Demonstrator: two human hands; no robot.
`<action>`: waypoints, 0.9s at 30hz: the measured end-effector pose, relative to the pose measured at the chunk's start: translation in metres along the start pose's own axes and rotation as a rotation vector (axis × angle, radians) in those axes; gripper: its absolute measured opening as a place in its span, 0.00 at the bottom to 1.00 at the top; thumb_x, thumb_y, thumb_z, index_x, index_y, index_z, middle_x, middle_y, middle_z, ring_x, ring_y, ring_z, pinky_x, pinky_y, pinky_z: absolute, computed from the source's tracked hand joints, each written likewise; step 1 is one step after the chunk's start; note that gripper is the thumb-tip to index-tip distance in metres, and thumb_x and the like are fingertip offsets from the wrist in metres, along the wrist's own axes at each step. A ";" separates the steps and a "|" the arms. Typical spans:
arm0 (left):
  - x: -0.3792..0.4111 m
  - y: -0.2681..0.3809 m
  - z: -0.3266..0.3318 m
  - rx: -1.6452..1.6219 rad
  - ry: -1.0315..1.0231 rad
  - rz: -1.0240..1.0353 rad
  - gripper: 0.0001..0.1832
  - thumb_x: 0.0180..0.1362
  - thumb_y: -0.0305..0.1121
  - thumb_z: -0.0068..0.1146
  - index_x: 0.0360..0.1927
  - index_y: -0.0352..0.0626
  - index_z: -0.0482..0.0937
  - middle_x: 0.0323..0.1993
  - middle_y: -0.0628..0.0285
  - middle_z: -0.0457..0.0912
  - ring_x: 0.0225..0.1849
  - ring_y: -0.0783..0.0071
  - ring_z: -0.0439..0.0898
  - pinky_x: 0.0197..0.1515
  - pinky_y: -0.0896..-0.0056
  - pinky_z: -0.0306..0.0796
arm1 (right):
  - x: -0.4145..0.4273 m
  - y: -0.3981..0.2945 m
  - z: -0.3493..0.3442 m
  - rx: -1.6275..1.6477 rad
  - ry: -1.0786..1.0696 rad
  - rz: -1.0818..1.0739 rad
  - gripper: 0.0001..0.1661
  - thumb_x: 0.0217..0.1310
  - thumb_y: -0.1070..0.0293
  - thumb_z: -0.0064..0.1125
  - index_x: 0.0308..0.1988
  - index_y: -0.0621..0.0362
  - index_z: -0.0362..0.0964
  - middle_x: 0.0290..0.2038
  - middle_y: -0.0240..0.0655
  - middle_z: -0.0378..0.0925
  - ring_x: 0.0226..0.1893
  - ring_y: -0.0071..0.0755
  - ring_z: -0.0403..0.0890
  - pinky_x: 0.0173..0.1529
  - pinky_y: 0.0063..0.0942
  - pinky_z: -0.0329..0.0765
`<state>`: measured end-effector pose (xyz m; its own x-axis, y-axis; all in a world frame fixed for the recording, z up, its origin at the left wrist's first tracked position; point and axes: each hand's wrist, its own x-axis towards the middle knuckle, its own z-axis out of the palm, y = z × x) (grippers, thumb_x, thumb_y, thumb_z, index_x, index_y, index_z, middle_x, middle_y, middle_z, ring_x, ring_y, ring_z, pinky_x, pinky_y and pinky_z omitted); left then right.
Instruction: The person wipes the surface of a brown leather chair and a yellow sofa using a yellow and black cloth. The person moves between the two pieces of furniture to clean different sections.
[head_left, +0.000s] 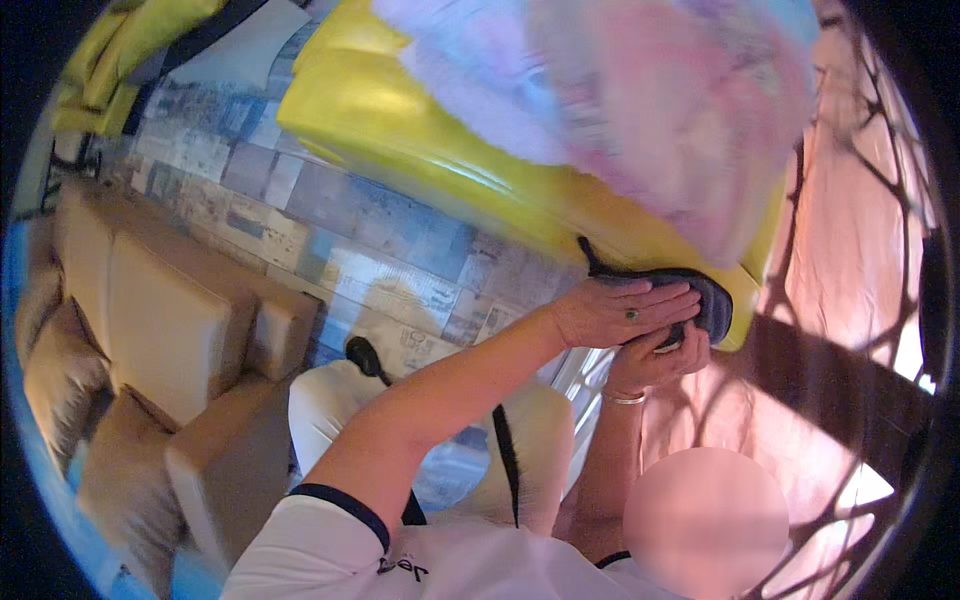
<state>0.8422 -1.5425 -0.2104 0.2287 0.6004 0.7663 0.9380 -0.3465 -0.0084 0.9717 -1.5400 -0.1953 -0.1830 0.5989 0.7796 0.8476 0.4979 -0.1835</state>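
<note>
A dark, curved, padded-looking object with a thin strap-like end is held in front of the yellow seat's corner; its exact kind is unclear. My left hand lies along it with fingers extended and a green-stoned ring showing; the thumb is hidden. Just below, my right hand has its fingers curled at the object's lower edge, and a bracelet circles that wrist. Behind the object is a glossy yellow seat, partly covered by a fluffy pastel throw.
Brown upholstered seating with cushions is at the left. Patchwork-patterned flooring runs between it and the yellow seat. A branching dark lattice crosses pink material at the right. A black strap hangs before me.
</note>
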 end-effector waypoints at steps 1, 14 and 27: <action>-0.015 -0.012 0.005 -0.013 0.073 -0.001 0.25 0.64 0.41 0.43 0.65 0.60 0.71 0.71 0.75 0.64 0.73 0.76 0.59 0.74 0.55 0.41 | -0.013 -0.008 0.017 0.016 0.063 -0.019 0.16 0.65 0.67 0.56 0.48 0.65 0.66 0.46 0.47 0.69 0.46 0.51 0.70 0.55 0.47 0.68; -0.146 -0.120 0.031 -0.069 0.175 -0.296 0.25 0.53 0.43 0.62 0.55 0.48 0.76 0.59 0.57 0.70 0.66 0.51 0.63 0.67 0.33 0.49 | -0.052 -0.090 0.130 0.304 0.117 -0.433 0.18 0.55 0.75 0.62 0.48 0.54 0.78 0.42 0.38 0.77 0.41 0.44 0.77 0.51 0.39 0.73; -0.203 -0.145 0.057 0.018 0.403 -0.498 0.27 0.56 0.31 0.56 0.59 0.32 0.67 0.67 0.42 0.58 0.70 0.34 0.54 0.67 0.29 0.48 | -0.076 -0.136 0.154 0.065 -0.200 -0.628 0.22 0.59 0.67 0.57 0.55 0.42 0.77 0.48 0.27 0.78 0.45 0.33 0.77 0.48 0.33 0.71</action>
<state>0.6750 -1.5734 -0.4018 -0.3477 0.3670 0.8628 0.9119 -0.0816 0.4022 0.7936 -1.5564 -0.3223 -0.7269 0.2844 0.6251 0.5189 0.8237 0.2287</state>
